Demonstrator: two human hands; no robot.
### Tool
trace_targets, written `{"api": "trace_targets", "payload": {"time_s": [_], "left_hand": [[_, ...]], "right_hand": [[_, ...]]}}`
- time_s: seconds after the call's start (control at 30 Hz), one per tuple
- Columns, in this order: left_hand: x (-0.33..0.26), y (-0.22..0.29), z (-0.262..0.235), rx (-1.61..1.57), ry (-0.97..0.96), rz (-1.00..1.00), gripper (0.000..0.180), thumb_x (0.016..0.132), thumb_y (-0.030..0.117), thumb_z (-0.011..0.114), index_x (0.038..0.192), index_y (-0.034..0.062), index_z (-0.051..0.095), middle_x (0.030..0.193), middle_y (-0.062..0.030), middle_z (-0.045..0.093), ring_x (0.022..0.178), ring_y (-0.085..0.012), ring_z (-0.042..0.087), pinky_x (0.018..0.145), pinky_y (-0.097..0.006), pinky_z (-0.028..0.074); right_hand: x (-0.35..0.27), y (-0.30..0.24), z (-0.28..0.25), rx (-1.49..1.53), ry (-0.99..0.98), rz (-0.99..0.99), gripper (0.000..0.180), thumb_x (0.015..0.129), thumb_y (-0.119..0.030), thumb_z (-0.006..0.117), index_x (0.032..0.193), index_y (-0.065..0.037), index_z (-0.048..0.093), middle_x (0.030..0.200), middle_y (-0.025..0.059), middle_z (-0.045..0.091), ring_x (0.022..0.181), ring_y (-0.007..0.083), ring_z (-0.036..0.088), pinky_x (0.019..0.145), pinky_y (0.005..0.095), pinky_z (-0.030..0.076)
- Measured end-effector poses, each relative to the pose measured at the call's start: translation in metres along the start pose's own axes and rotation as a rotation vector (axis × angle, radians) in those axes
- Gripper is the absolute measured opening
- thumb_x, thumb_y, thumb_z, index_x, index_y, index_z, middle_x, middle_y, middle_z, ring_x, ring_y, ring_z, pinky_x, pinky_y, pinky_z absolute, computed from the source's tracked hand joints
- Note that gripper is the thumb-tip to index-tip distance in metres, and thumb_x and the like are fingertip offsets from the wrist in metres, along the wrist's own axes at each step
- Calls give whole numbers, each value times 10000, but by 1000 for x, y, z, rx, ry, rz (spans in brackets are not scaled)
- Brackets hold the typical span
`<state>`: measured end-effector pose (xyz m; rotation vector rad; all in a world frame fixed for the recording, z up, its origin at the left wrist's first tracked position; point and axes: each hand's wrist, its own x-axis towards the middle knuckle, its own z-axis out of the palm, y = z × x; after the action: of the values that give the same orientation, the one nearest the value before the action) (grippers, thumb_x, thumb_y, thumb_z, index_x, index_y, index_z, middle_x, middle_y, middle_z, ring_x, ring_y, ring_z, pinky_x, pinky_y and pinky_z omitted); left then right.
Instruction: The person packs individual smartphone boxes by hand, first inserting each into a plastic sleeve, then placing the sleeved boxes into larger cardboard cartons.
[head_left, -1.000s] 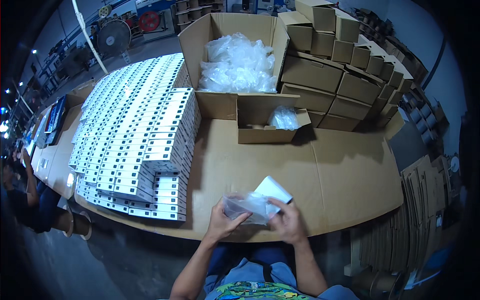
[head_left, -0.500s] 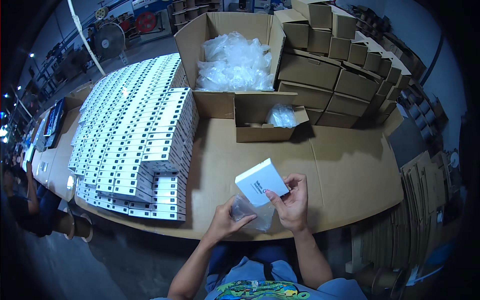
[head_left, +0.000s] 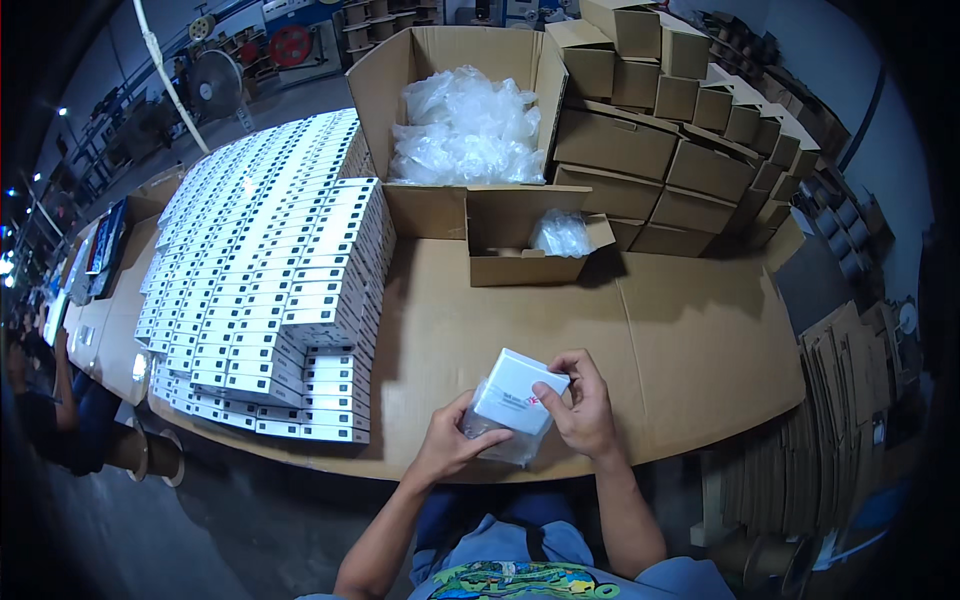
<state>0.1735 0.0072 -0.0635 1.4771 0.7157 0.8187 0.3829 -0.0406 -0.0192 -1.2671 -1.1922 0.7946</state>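
Near the desk's point(head_left: 710, 350) front edge, the left hand point(head_left: 447, 440) pinches a clear bag point(head_left: 518, 450) between thumb and fingers, while the grip of the right hand point(head_left: 585, 410) closes on the upper right corner of a white box point(head_left: 512, 385), thumb on the printed face. The box is tilted above the desk, between the hands, its lower part against the bag; how far inside it sits cannot be told. To the left, many white packs point(head_left: 260, 285) stand in stacked rows; to the right, beyond the desk, flattened cardboard point(head_left: 825, 420) leans in layers. Farther back, a small carton point(head_left: 525, 272) contains clear wrapping point(head_left: 562, 233). Behind it, a large open carton point(head_left: 378, 95) contains crumpled clear bags point(head_left: 465, 130), beside piled brown boxes point(head_left: 612, 140). In the background stands a fan point(head_left: 215, 82).
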Motion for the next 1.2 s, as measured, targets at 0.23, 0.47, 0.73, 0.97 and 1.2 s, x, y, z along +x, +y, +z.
{"api": "trace_targets", "payload": {"time_s": [0.23,0.47,0.73,0.97,1.2], "left_hand": [[-4,-25,6,-304,210,-152,330,1081,246,507,1238,-25,613,1077,-41,675,961,-100,608,862,-268,498],[3,-22,8,-357,341,-78,332,1086,265,494,1202,-20,619,1041,-24,665,954,-83,587,851,-259,489],[7,-16,2,-138,280,60,470,1103,240,421,1445,-78,469,1389,-149,590,1308,-213,519,1130,-341,370],[12,-6,0,-83,240,149,595,1107,384,352,1528,-37,349,1398,-136,584,1258,-187,541,1106,-352,404],[9,-13,0,-289,172,-15,584,1107,382,340,1567,29,273,1422,-144,534,1250,-236,560,1064,-397,470]], "right_hand": [[2,16,8,158,-33,107,426,940,-115,711,1275,-8,471,1132,95,616,1061,156,622,857,281,521],[-27,21,29,443,96,158,274,934,-52,716,1144,14,552,1005,62,641,947,109,635,825,245,525],[-26,35,21,296,127,85,141,970,-52,672,1067,8,590,1009,27,638,881,64,574,797,209,480],[-26,26,26,295,87,-99,76,1021,-48,574,1086,-9,573,1258,162,631,1001,124,589,879,259,479],[-21,34,23,366,59,-122,168,1020,-79,586,1163,-36,511,1228,180,629,1094,200,614,971,327,485]]}}
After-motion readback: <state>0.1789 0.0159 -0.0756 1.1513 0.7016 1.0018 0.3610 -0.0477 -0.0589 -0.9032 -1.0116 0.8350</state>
